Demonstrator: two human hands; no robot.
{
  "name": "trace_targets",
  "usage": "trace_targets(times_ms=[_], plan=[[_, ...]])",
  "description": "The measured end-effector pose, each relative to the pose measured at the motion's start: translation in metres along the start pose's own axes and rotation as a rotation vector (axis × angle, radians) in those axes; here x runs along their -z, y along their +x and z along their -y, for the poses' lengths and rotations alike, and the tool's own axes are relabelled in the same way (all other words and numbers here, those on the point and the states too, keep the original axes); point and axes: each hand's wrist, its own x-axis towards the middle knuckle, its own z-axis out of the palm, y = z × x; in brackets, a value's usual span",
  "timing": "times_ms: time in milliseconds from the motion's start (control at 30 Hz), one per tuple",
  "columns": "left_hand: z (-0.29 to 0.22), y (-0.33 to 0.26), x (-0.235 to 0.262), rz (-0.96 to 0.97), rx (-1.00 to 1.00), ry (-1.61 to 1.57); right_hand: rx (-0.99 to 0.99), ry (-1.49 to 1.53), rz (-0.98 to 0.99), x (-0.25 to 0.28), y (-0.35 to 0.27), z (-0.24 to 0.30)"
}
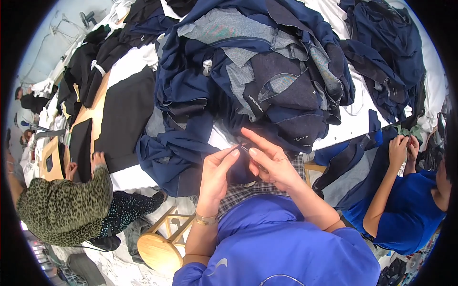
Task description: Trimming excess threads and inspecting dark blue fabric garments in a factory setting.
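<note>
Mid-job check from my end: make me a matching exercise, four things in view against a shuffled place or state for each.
1. Large navy-and-grey denim heap
2. Round light-wood stool
3. Person's bare left hand
4. Small green cloth

A. Fingertips close to those of the person's right hand
B. In the hands of the co-worker in blue
C. Piled beyond both hands
D. Left of the person's left forearm

Pairs: 1-C, 2-D, 3-A, 4-B
</note>
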Motion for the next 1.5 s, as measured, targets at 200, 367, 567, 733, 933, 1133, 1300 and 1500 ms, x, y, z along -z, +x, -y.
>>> trace_targets(times_ms=[200, 367, 567, 733, 933, 1133, 1300, 1500], plan=[[0.002, 0.0, 0.003, 0.039, 0.026, 0.038, 0.019, -0.031, 0.008, 0.001, 0.002, 0.003], [0.004, 0.001, 0.003, 0.027, 0.027, 0.027, 0.075, 0.067, -0.026, 0.004, 0.003, 0.002], [0.005, 0.002, 0.006, 0.015, 0.029, -0.01, 0.034, 0.004, 0.016, 0.005, -0.003, 0.0], [0.002, 0.001, 0.003, 0.019, 0.019, -0.029, 0.013, -0.027, 0.037, 0.003, -0.005, -0.003], [0.001, 0.0, 0.002, 0.035, 0.022, -0.009, -0.011, 0.039, 0.043, 0.003, -0.004, -0.005], [0.002, 0.0, 0.002, 0.035, 0.021, -0.001, -0.035, 0.062, 0.037, 0.002, -0.003, -0.004], [0.001, 0.0, 0.002, 0.053, 0.047, -0.011, -0.039, 0.109, 0.034, 0.0, -0.001, -0.003], [0.004, 0.001, 0.002, 0.01, -0.03, 0.045, -0.003, 0.172, 0.028, 0.002, 0.002, -0.007]])
